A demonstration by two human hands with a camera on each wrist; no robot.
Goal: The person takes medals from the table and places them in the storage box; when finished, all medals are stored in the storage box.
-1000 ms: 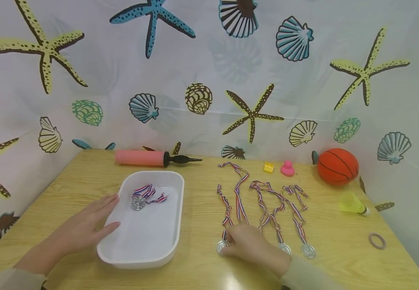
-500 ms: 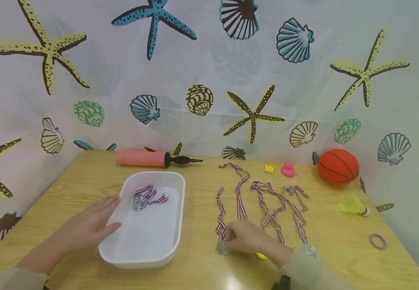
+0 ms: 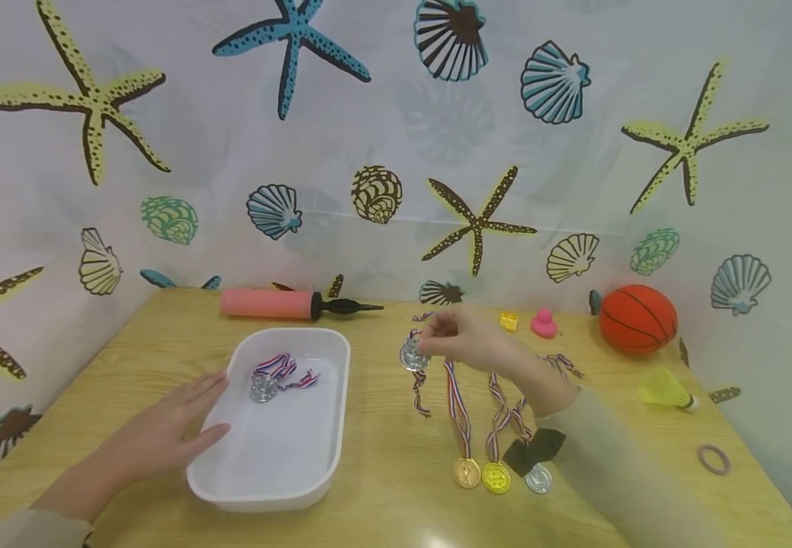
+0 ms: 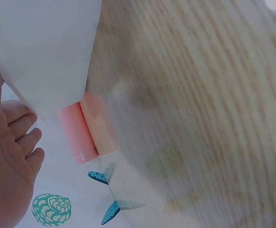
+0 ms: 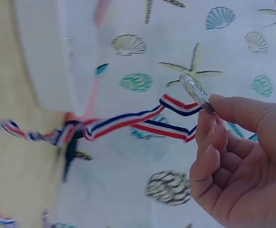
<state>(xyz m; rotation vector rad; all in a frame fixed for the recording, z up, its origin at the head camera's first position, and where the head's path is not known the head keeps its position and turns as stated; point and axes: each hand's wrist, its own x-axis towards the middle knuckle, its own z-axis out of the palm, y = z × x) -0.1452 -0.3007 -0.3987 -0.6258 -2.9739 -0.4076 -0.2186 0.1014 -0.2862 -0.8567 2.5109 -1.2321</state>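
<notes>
My right hand (image 3: pixel 478 346) pinches a silver medal (image 3: pixel 413 355) between thumb and fingers, raised above the table. Its red, white and blue ribbon (image 5: pixel 123 123) dangles below, partly twisted. At the left side of a white plastic tub (image 3: pixel 269 457), my left hand (image 3: pixel 156 434) rests with straight fingers against the rim. Inside the tub lies another silver medal (image 3: pixel 263 388) with its ribbon bunched. On the table are a bronze medal (image 3: pixel 467 473), a gold medal (image 3: pixel 496 478) and a silver medal (image 3: pixel 538 479); the right forearm covers parts of their ribbons.
A pink hand pump (image 3: pixel 269 302) lies behind the tub. Along the back right are a yellow block (image 3: pixel 509 320), a pink rubber duck (image 3: pixel 544 323) and a small basketball (image 3: pixel 638 319). A yellow shuttlecock (image 3: pixel 666 388) and a purple ring (image 3: pixel 713 458) lie at the right.
My right hand has lifted the leftmost silver medal off the table, up and away from me, its ribbon now hanging. The left hand has stayed at the tub.
</notes>
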